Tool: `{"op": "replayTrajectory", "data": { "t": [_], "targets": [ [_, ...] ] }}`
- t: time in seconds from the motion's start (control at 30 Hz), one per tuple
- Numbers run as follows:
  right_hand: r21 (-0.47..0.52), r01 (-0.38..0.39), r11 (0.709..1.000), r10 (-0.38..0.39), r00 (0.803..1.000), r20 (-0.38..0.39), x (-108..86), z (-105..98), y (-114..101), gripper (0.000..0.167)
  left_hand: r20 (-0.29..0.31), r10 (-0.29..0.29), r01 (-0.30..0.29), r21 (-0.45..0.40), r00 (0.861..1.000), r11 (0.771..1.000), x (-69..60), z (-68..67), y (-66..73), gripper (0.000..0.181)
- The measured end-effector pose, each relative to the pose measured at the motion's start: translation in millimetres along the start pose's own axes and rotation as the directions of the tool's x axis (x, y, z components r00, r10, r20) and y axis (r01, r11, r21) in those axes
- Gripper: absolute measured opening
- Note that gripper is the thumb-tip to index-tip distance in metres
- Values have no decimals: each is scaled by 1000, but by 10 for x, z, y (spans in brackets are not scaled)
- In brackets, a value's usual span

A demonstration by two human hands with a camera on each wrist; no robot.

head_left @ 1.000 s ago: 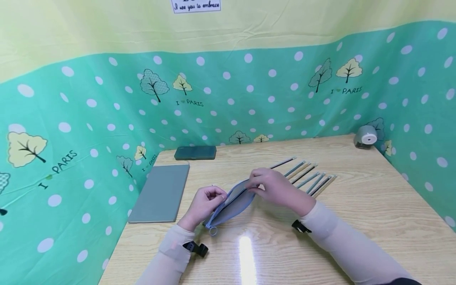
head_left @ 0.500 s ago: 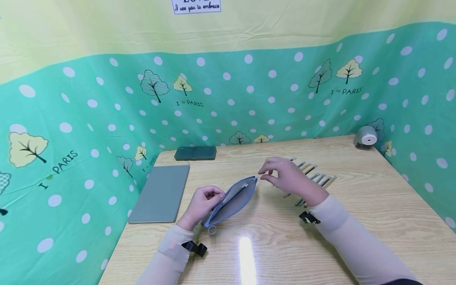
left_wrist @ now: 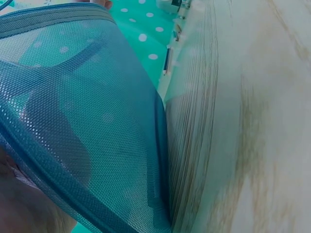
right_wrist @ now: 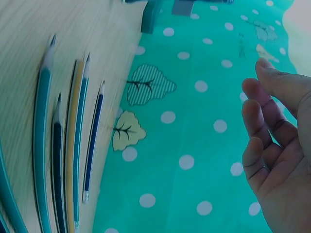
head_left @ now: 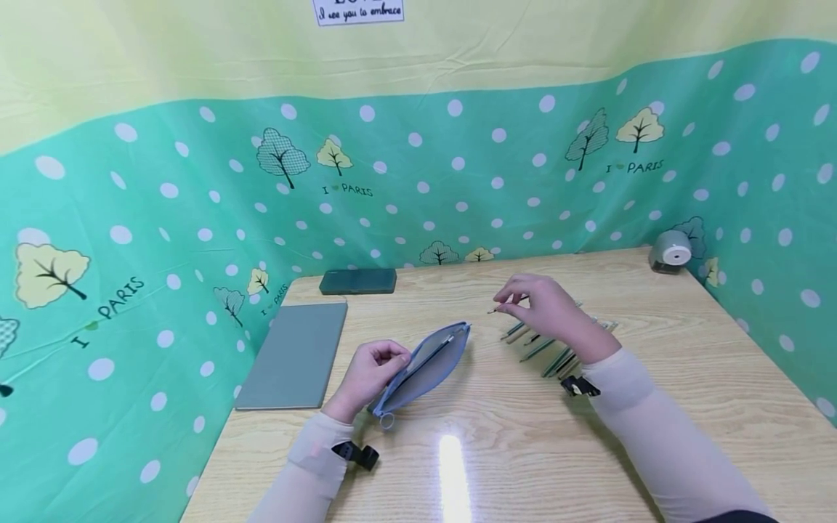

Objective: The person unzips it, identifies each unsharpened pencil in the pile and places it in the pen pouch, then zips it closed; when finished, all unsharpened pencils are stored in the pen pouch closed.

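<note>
My left hand (head_left: 369,374) pinches the near edge of a blue mesh zip pouch (head_left: 434,381), whose mouth gapes upward. Inside it lies a dark pencil (head_left: 431,356). The pouch's mesh (left_wrist: 112,121) fills much of the left wrist view and hides most of that hand. Over the left end of a row of pencils (head_left: 541,350), my right hand (head_left: 546,309) hovers with fingers loosely bent and thumb apart. In the right wrist view that hand (right_wrist: 284,145) holds nothing. Several sharpened pencils show there, including a teal one (right_wrist: 41,131) and a dark blue one (right_wrist: 94,141).
A grey flat notebook (head_left: 297,356) lies at the left of the wooden table (head_left: 523,457). Behind it is a dark green case (head_left: 358,281). A grey pencil sharpener (head_left: 671,252) stands at the back right. Green dotted cloth (head_left: 392,181) hangs around the table.
My right hand has let go inside the pouch and moved right, over the pencils. The dark pencil now rests in the pouch. My left hand has barely moved.
</note>
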State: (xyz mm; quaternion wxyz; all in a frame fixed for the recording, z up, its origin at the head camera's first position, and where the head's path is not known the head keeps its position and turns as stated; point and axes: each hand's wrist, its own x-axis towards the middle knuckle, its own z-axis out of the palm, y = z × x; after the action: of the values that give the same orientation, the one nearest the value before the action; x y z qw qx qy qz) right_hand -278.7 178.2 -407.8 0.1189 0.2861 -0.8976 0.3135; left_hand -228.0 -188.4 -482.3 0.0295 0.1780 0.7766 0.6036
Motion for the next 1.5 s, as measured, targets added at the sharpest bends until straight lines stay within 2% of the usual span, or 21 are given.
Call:
{"op": "replayTrajectory", "data": {
  "t": [0.2, 0.47, 0.73, 1.0, 1.2, 1.5],
  "targets": [
    [22, -56, 998, 56, 998, 9, 1, -41, 116, 12, 3, -1, 1, -11, 1000, 1000, 7, 5, -1, 11],
    [-22, -90, 996, 91, 996, 22, -14, -115, 297, 12, -8, 5, -5, 1, 1000, 1000, 12, 15, -17, 11],
    [38, -142, 989, 140, 990, 32, -57, -148, 496, 14, -5, -1, 1, 2, 1000, 1000, 4, 14, -18, 12],
    [32, -190, 981, 188, 981, 55, -57, -189, 632, 16, -8, -6, 6, -6, 1000, 1000, 20, 8, -46, 11],
    [42, -201, 979, 197, 976, 95, -47, -187, 735, 15, -15, -1, 1, -4, 1000, 1000, 27, 6, -67, 10],
    [-16, -223, 975, 223, 960, 170, -16, -149, 964, 11, -13, 6, -6, -1, 1000, 1000, 20, 10, -60, 11]
  ]
}}
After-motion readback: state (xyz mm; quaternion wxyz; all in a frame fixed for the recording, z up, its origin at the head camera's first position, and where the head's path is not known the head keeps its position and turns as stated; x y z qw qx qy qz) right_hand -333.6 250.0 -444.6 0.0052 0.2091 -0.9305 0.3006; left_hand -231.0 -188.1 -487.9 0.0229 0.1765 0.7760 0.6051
